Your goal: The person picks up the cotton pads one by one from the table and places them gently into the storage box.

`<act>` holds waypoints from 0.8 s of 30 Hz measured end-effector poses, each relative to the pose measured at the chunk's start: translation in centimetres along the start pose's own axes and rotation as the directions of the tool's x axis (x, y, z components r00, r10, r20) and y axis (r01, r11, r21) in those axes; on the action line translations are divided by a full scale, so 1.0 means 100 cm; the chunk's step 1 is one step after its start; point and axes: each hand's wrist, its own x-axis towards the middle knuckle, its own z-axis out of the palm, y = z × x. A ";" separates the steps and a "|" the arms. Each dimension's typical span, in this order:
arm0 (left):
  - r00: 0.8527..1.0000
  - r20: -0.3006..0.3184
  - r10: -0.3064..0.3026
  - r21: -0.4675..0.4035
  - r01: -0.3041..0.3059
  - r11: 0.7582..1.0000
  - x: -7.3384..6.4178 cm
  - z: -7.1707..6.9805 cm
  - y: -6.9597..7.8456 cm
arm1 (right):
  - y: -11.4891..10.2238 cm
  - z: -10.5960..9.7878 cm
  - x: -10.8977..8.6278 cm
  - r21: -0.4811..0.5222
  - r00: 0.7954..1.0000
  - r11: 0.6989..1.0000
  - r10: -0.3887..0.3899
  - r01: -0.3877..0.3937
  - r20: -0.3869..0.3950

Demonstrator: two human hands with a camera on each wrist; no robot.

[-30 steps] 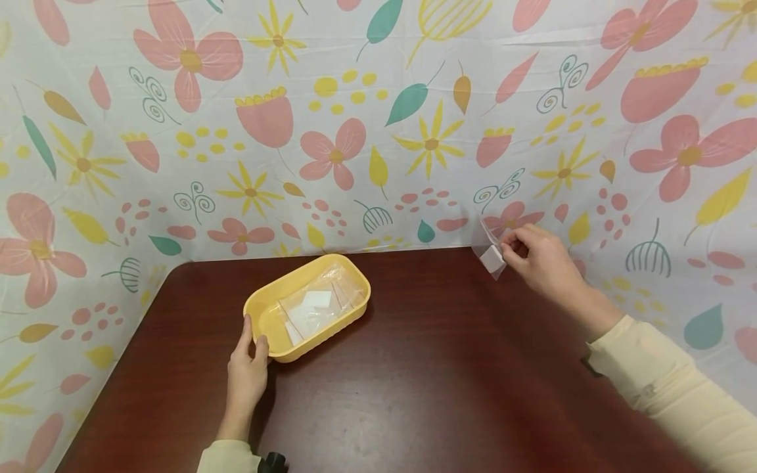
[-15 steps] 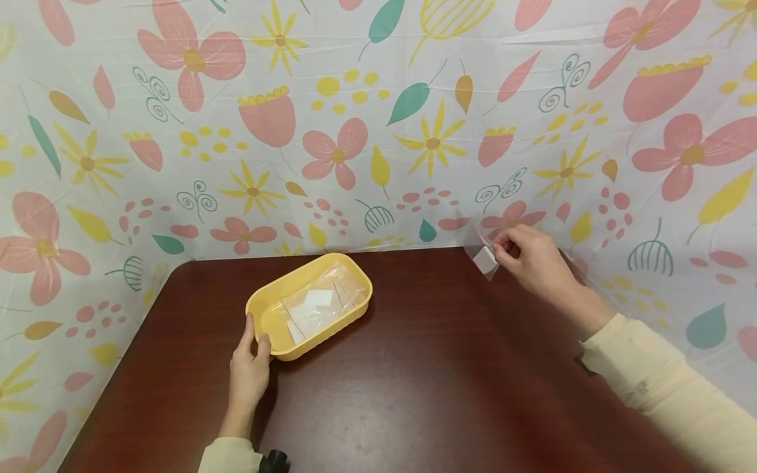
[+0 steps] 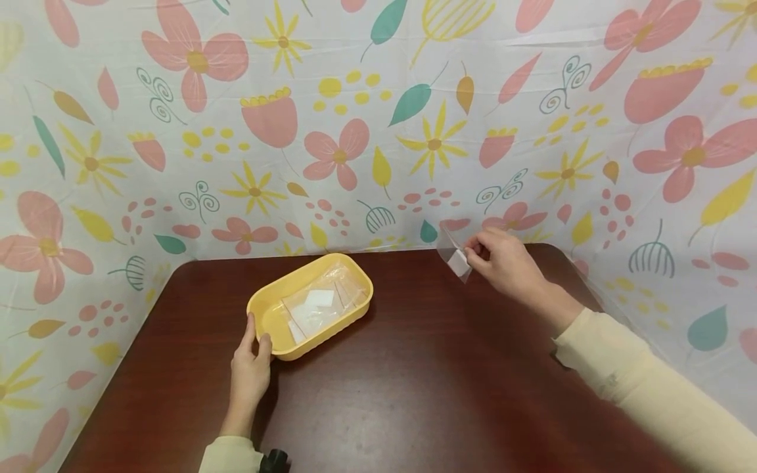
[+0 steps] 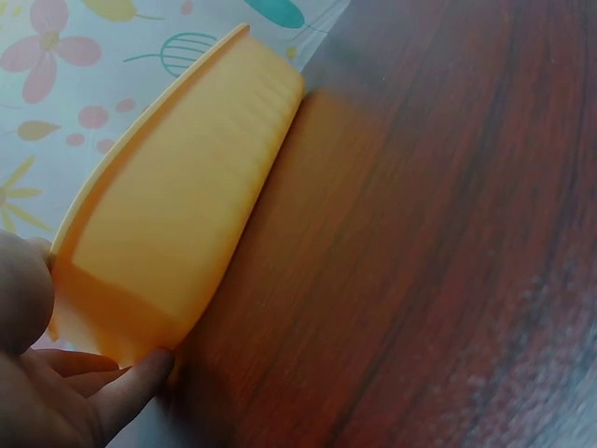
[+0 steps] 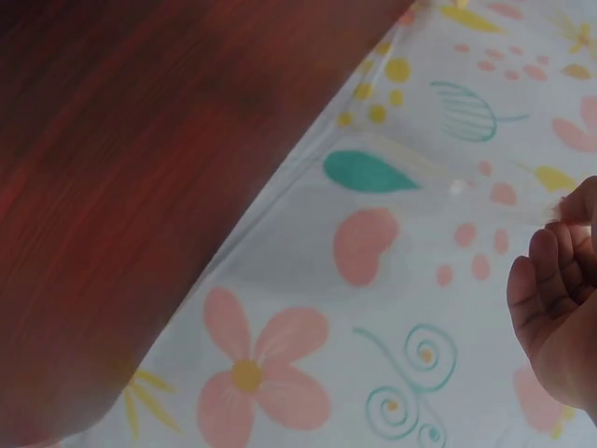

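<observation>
My left hand (image 3: 250, 374) grips the left end of a yellow plastic basket (image 3: 269, 303), with the fingers and thumb at its end wall. In the left wrist view the basket (image 4: 177, 187) shows its outer long side standing on the table. Inside the basket lie clear plastic bags (image 3: 304, 322) with red lines and white labels; how many is unclear. My right hand (image 3: 508, 263) pinches a clear plastic bag with a white label (image 3: 458, 263) by its edge, raised near the table's back edge. In the right wrist view, fingers of the right hand (image 5: 564, 299) show at the right border.
A dark reddish-brown table (image 3: 378, 407) spreads under both hands. White cloth with a floral print (image 3: 378, 131) hangs behind the table and along both sides. The table's rounded back corners meet the cloth.
My right hand has moved left with the plastic bag, from near the table's back right corner toward the basket. The left hand stays at the basket, which has not visibly moved.
</observation>
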 end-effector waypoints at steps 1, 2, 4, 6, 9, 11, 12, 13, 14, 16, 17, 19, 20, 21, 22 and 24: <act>1.000 -0.003 0.003 0.000 -0.003 1.000 0.000 0.000 0.000 | -0.003 0.002 0.002 0.005 1.000 1.000 -0.004 0.004 0.006; 1.000 -0.004 0.003 -0.001 -0.003 1.000 0.000 0.000 0.000 | -0.005 0.004 0.003 0.008 1.000 1.000 -0.007 0.007 0.010; 1.000 -0.008 0.008 0.000 -0.008 1.000 0.000 0.001 0.000 | -0.010 0.008 0.007 0.017 1.000 1.000 -0.021 0.020 0.022; 1.000 -0.010 0.011 0.005 -0.011 1.000 -0.001 0.001 0.001 | -0.016 0.013 0.011 0.027 0.999 0.999 -0.035 0.034 0.038; 1.000 -0.017 0.010 0.026 -0.010 1.000 -0.002 0.002 0.000 | -0.025 0.020 0.017 0.043 0.996 0.998 -0.056 0.053 0.065; 1.000 -0.020 0.005 0.035 -0.005 0.999 -0.002 0.002 -0.001 | -0.033 0.025 0.021 0.054 0.994 0.996 -0.075 0.071 0.081; 1.000 -0.022 0.001 0.034 0.000 0.999 -0.002 0.002 -0.001 | -0.037 0.028 0.024 0.056 0.992 0.995 -0.088 0.083 0.087; 1.000 -0.023 0.001 0.035 0.000 0.999 -0.001 0.002 -0.001 | -0.040 0.031 0.026 0.057 0.990 0.993 -0.105 0.100 0.092; 1.000 -0.022 -0.001 0.033 0.002 0.999 -0.001 0.002 -0.001 | -0.043 0.034 0.028 0.056 0.988 0.992 -0.122 0.117 0.097; 1.000 -0.019 -0.003 0.029 0.004 1.000 0.000 0.002 -0.001 | -0.049 0.040 0.033 0.052 0.982 0.987 -0.158 0.154 0.102; 1.000 -0.019 -0.001 0.029 0.001 1.000 0.000 0.002 0.000 | -0.051 0.044 0.035 0.049 0.979 0.984 -0.174 0.169 0.104; 1.000 -0.017 0.001 0.029 0.000 1.000 0.001 0.001 0.000 | -0.057 0.050 0.038 0.046 0.974 0.980 -0.199 0.195 0.109; 1.000 -0.016 0.000 0.030 0.001 1.000 0.001 0.001 0.000 | -0.060 0.053 0.039 0.047 0.971 0.978 -0.209 0.205 0.112; 1.000 -0.014 0.001 0.030 -0.001 1.000 0.000 0.001 0.001 | -0.063 0.055 0.041 0.050 0.969 0.975 -0.219 0.215 0.112; 1.000 -0.013 0.003 0.030 -0.003 1.000 0.000 0.001 0.001 | -0.067 0.058 0.043 0.049 0.967 0.974 -0.226 0.221 0.116; 1.000 -0.009 0.003 0.032 -0.002 0.999 -0.001 0.000 0.002 | -0.074 0.063 0.046 0.045 0.964 0.972 -0.235 0.231 0.126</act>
